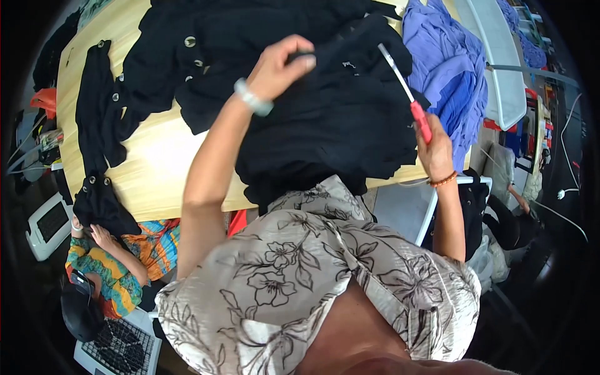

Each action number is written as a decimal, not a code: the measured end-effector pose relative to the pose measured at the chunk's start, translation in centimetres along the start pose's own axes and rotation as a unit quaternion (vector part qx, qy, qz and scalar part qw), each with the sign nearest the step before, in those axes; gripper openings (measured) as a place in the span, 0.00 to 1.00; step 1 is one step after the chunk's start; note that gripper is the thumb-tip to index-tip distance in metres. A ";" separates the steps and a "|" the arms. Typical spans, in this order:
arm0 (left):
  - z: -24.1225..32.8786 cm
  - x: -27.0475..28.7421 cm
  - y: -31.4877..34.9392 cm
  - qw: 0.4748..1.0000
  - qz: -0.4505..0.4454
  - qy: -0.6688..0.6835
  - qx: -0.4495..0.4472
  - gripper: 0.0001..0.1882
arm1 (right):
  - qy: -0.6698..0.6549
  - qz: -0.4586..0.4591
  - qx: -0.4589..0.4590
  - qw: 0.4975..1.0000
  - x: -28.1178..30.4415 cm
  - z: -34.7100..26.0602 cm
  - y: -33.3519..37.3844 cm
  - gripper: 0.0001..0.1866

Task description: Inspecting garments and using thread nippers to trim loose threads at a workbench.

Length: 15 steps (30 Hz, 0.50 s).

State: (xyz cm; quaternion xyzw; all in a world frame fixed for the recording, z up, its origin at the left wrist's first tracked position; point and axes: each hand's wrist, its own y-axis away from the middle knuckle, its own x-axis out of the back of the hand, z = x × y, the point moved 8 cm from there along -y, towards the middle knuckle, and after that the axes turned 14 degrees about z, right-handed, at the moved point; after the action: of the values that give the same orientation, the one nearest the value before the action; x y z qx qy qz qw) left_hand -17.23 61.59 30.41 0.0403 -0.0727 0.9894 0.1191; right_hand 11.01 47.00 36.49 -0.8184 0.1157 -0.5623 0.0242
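Note:
My right hand [435,147] is closed around the red handle of a slim tool [420,120]. Its long, narrow metal shaft points up and away, over the right side of a pile of black garments [319,125]; I cannot make out its exact kind. Above the same pile, on its left, hovers my left hand [275,67]. Thumb and forefinger are parted there, with nothing visible between them. A small pale mark [348,64] shows on the black cloth between the two hands.
A wooden table [156,156] carries more black garments with round buttons [156,56] and a purple heap of clothing [447,69]. White plastic bins [500,81] stand at the right. Lower left, another person [106,269] handles black cloth. A thin cord runs near my right wrist.

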 end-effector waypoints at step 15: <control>-7.2 0.8 14.9 0.870 0.024 -0.474 0.130 0.54 | -0.132 -0.046 0.159 0.977 -2.1 -5.6 -4.7 0.13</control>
State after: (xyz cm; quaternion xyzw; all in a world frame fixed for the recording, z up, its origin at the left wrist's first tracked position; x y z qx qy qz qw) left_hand -22.06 48.51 21.39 0.5180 0.0077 0.8544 0.0402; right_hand 5.85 52.53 37.42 -0.8755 -0.0173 -0.4614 0.1426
